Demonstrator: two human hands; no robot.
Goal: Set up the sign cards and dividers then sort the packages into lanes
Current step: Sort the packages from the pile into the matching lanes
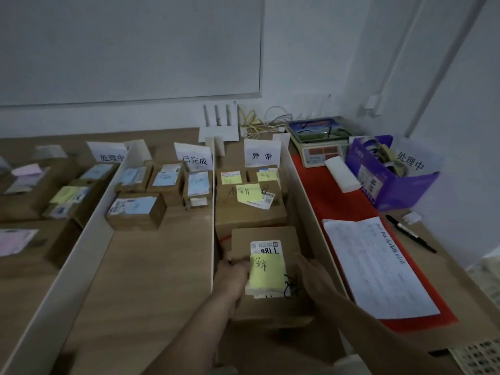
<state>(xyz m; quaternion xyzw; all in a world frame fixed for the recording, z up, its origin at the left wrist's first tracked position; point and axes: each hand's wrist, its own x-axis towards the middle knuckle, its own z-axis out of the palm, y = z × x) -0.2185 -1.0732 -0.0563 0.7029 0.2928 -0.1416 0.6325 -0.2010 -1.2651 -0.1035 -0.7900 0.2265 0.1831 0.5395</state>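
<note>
Cardboard box point(266, 238): in lane of 异常 sign card point(262, 156), yellow note point(266, 274) on top
Left hand point(233, 276): clasping left edge
Right hand point(315, 274): fingers straight, pressing right side

On the light wooden table point(162, 280), the left white board divider point(86, 253), the middle white divider point(213, 212) and the right white divider point(308, 201) run away from me, forming lanes. Between the middle and right dividers, a small brown cardboard box point(263, 239) sits nearest me, with my left hand point(232, 274) at its left edge and my right hand point(316, 277) at its right. A larger brown cardboard box point(249, 215) lies just behind it. A folded white paper sign card point(262, 154) stands at the lane's far end. Right of the right divider, a white printed paper sheet point(378, 266) lies on a red mat point(324, 190). A black marker pen point(411, 234) lies to its right, and a grey weighing scale point(322, 150) stands behind.
</note>
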